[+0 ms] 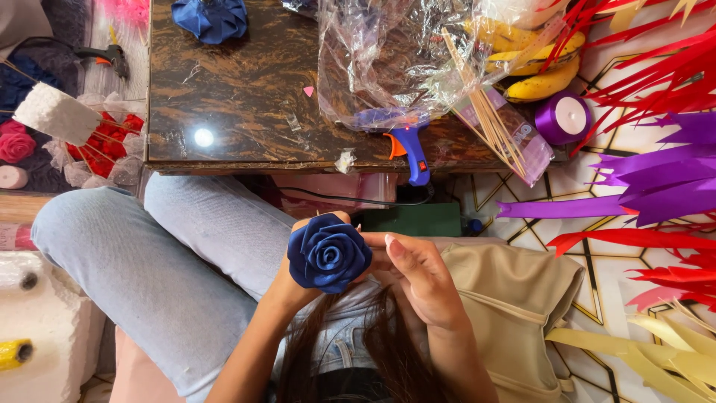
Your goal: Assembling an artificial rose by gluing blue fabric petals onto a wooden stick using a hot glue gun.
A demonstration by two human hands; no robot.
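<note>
1. The blue ribbon rose (329, 254) sits above the person's lap, face up toward the camera, so its spiral of folds shows fully; held this way, it appears, the petals can be looked over from the top.
2. The left hand (298, 280) is under and behind the rose, closed around its base; most of that hand is hidden by the flower, with only fingertips showing at the top edge.
3. The right hand (418, 272) comes in from the side, fingers bent and touching the rose's right edge, pinching or steadying the outer petal. It holds nothing else.
4. The glue gun (409, 149) lies at the near edge of the counter (224, 104), handle hanging over the edge toward the person, within easy reach, it seems.
5. Beside it lie wooden sticks (485, 112) and a crumpled clear plastic bag (380, 60), with bananas (541, 67) behind.
6. A second blue rose (211, 16) rests at the far side of the counter.
7. On the floor to the right are a purple ribbon spool (564, 117), and cut red strips (656, 67), purple strips (656, 186) and yellow strips (664, 351).
8. Red roses (104, 149) wrapped in plastic lie to the left.
9. Nothing stands between the hands and the glue gun; the sticks are partly under the plastic.
</note>
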